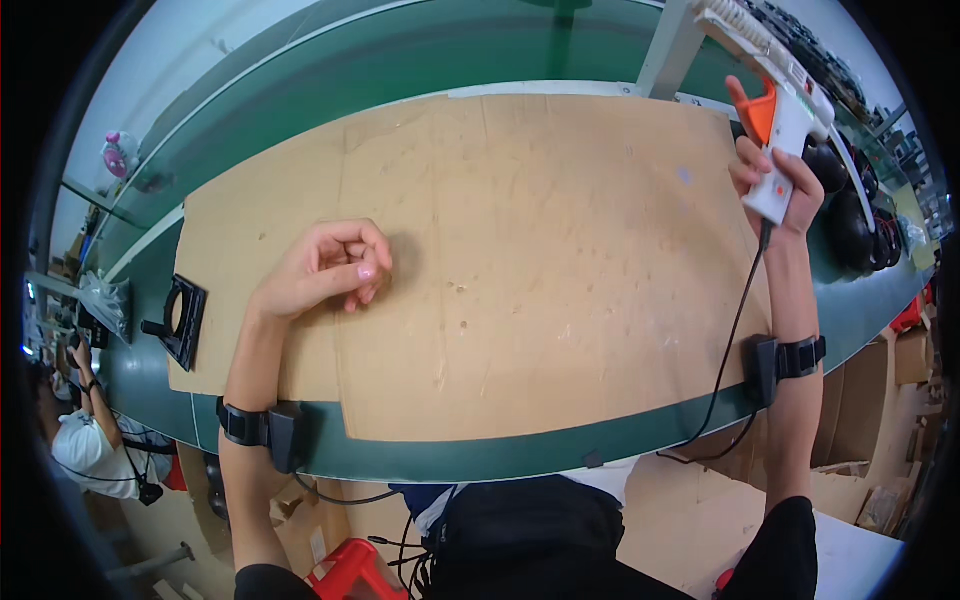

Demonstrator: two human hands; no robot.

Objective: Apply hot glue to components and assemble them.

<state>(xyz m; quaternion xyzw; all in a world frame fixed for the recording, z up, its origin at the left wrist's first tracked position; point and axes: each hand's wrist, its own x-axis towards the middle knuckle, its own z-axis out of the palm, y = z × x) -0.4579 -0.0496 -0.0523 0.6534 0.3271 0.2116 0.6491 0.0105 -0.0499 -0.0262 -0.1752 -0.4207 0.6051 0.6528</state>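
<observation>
At the far right, my right hand is wrapped round the handle of a white glue gun with an orange trigger. The index finger is raised beside the trigger, and the gun is held up at the table's far right corner. A black cord runs from its grip down toward the table's front edge. My left hand hovers over the left part of a cardboard sheet. Its fingers are loosely curled in with the thumb against them, and nothing shows in them.
Left of the sheet lies a black plastic bracket with a round opening. Black rounded objects and a white post stand at the right. A person sits at the far left. Below is a red stool.
</observation>
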